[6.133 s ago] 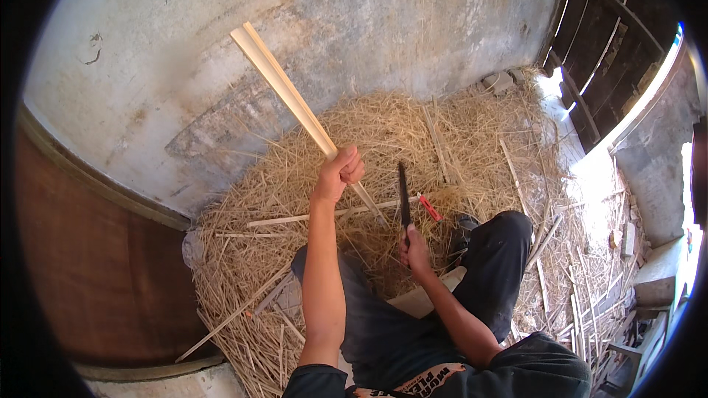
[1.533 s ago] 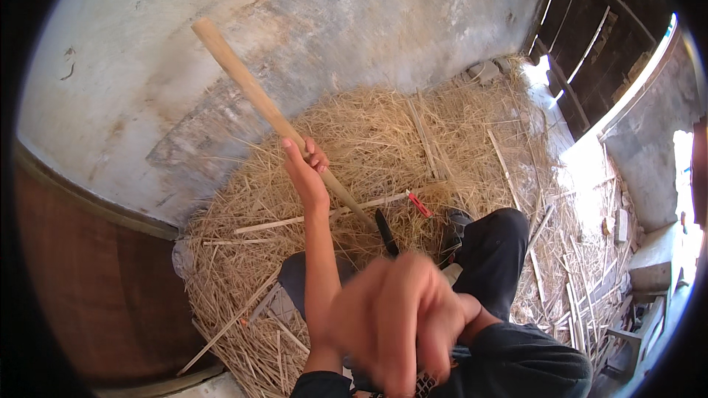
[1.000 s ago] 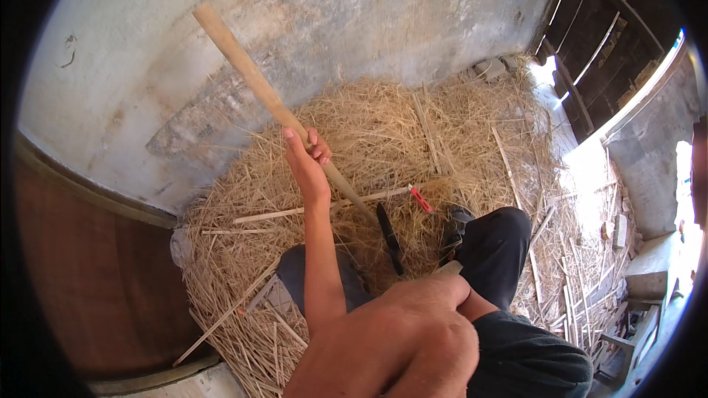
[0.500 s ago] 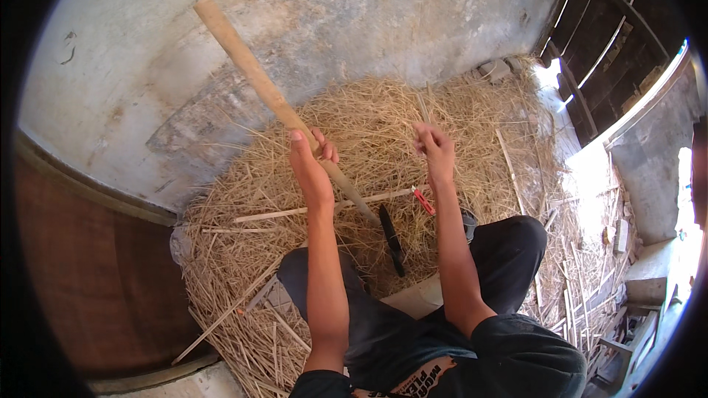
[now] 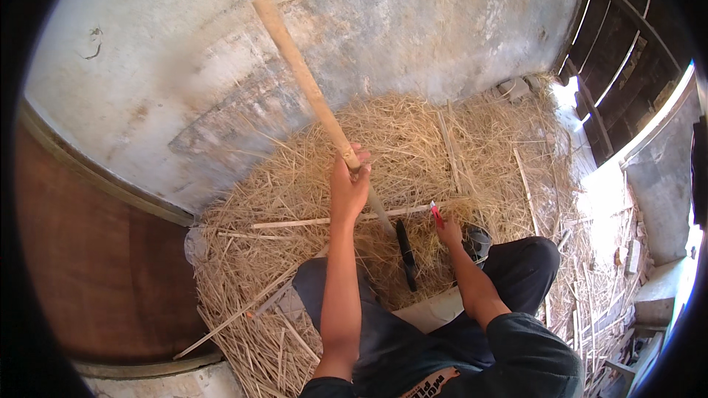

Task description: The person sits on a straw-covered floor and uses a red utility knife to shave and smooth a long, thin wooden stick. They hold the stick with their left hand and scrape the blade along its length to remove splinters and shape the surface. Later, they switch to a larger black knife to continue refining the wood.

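Note:
My left hand [image 5: 349,190] is closed around the lower part of a long tan wooden pole [image 5: 306,85], its thumb wrapped over the near side. The pole slants up and to the left in front of the wall, and its lower end points down between my legs. Lower and to the right, my right hand [image 5: 450,233] grips a red utility knife [image 5: 436,215], whose pale tip points up and away. A long black tool [image 5: 406,255], blade-like in shape, stands between my knees beside the pole's lower end; its kind is unclear.
Loose straw [image 5: 398,125] covers the floor around me, with thin wooden strips [image 5: 295,223] lying across it. A stained plaster wall [image 5: 428,37] rises in front. To the left is a brown panel [image 5: 96,250]; dark slatted boards [image 5: 627,37] stand at the far right.
My right hand has come down from its raised spot and taken hold of the red utility knife, which lay on the straw. The pole in my left hand now stands slightly steeper.

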Tool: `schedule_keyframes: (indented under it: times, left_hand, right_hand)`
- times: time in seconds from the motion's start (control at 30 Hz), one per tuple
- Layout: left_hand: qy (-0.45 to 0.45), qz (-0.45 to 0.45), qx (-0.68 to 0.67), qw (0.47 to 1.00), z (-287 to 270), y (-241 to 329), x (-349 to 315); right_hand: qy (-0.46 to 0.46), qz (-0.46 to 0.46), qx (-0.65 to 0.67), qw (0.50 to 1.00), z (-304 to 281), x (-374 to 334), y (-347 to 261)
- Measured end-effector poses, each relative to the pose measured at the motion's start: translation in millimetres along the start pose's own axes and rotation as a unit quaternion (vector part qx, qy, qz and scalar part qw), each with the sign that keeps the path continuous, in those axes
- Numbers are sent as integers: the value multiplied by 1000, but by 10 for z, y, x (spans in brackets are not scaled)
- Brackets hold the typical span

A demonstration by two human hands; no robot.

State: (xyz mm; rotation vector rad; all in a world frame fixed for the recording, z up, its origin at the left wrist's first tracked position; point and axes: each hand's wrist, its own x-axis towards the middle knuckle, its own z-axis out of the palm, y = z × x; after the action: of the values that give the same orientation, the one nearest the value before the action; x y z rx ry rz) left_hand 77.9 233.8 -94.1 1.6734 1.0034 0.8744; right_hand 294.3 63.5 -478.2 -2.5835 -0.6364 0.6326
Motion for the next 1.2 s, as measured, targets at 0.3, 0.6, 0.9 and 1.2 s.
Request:
schedule_keyframes:
  times: [0.3, 0.6, 0.9, 1.2]
  left_hand:
    - [-56, 44, -6, 997, -7, 87, -72]
    - [-47, 198, -92, 975, 148, 591, -86]
    - [87, 339, 44, 936, -235, 1613, -11]
    - [69, 388, 310, 865, -201, 1505, -667]
  right_hand:
    - [-39, -49, 30, 998, -104, -282, -33]
    - [159, 6, 301, 940, -48, -392, -335]
    - [107, -120, 603, 781, -1465, -924, -1119]
    - [31, -196, 687, 700, -2923, -1853, -1338]
